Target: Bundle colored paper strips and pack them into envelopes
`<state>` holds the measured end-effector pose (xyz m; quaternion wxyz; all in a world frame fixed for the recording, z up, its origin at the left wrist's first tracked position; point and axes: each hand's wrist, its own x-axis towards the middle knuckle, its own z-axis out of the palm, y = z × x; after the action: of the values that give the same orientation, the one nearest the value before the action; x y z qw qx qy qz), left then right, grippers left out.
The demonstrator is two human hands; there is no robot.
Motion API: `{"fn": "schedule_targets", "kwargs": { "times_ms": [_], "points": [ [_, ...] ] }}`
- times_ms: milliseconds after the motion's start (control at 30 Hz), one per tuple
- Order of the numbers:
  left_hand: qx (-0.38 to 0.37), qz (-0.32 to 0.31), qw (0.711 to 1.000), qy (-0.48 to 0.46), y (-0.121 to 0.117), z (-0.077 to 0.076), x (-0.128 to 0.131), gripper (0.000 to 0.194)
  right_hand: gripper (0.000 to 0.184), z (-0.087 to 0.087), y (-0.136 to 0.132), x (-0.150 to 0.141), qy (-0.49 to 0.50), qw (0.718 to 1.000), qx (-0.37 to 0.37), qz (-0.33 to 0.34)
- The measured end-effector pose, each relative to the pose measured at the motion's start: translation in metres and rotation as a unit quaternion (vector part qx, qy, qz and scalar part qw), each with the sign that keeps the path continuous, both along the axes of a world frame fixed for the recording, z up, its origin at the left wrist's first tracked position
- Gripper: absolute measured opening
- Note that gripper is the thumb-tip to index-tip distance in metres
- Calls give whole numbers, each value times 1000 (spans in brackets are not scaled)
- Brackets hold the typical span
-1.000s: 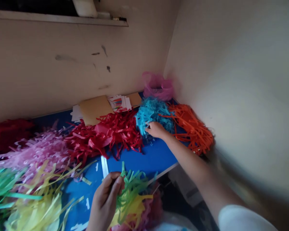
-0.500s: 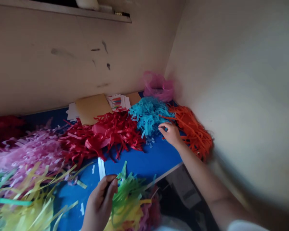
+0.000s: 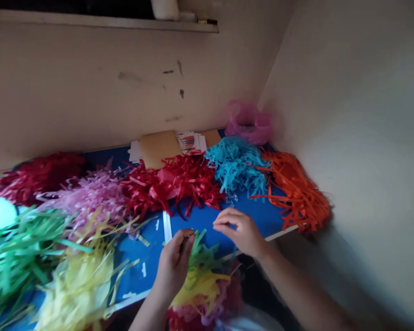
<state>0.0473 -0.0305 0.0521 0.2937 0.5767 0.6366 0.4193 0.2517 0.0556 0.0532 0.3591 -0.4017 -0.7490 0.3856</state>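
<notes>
A bunch of green and yellow paper strips (image 3: 202, 271) lies at the near edge of the blue bench (image 3: 138, 262), its strips fanning up and away from the person, with a pink and red mass of strips (image 3: 207, 308) below it. Around the bench lie heaps of shredded paper: dark red (image 3: 37, 177), pink (image 3: 89, 195), red (image 3: 172, 184), turquoise (image 3: 234, 165), orange (image 3: 293, 193), green (image 3: 20, 248) and yellow (image 3: 79, 285). A white strip (image 3: 166, 227) lies flat between the yellow heap and the bunch. Behind the red heap are cardboard (image 3: 158, 148) and printed sheets (image 3: 189, 142), and a pink plastic bag (image 3: 248, 124) sits in the corner.

The left hand (image 3: 174, 262) rises just beside the bunch, its fingers (image 3: 184, 241) drawn together; whether they pinch anything is too small to tell. The right hand (image 3: 239, 232) hovers above the bunch, palm down, its fingers (image 3: 227, 220) loosely curled and empty.
</notes>
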Motion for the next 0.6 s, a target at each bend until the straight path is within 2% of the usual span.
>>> {"fn": "schedule_targets", "kwargs": {
  "times_ms": [67, 133, 333, 400, 533, 600],
  "points": [
    [-11, -10, 1000, -7, -3, 3, 2, 25, 10, -1, -20, -21, 101, 989, -102, 38],
    [-16, -14, 1000, -1, -6, 4, 2, 25, 14, -6, -31, -36, 154, 971, -174, 55],
    [3, -25, 999, 23, -13, 4, -7, 22, 14, -16, -40, -47, 216, 943, -250, 25],
    [5, -44, 999, 29, -13, 4, -10, 21, 14, -13, -42, -47, 205, 947, -246, 20],
    [-2, -86, 995, 57, -14, 5, -10, 20, 11, -4, -44, -43, 109, 985, -130, 24],
    [-12, -90, 995, 49, -15, 4, -8, 18, 14, -1, -43, -42, 90, 988, -118, 33]
  ]
}}
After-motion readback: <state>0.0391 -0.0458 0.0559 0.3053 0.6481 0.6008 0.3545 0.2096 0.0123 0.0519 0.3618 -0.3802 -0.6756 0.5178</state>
